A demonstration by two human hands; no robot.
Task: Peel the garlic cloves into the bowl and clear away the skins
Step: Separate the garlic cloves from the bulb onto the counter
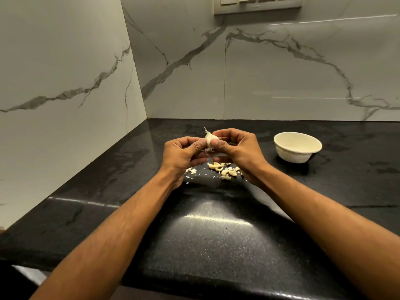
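Both hands are raised over the black counter and pinch one white garlic piece [209,140] between them. My left hand [184,155] grips it from the left with thumb and fingers. My right hand [234,148] grips it from the right. A papery tip sticks up from the garlic. Under the hands, several loose garlic cloves [223,168] lie on the counter with small skin flakes [191,170] to their left. A cream bowl [297,147] stands to the right of my right hand; its inside looks empty.
The black stone counter [216,234] runs into a corner of marble-patterned wall tiles on the left and at the back. A socket panel [257,5] sits high on the back wall. The counter's front edge is near my forearms.
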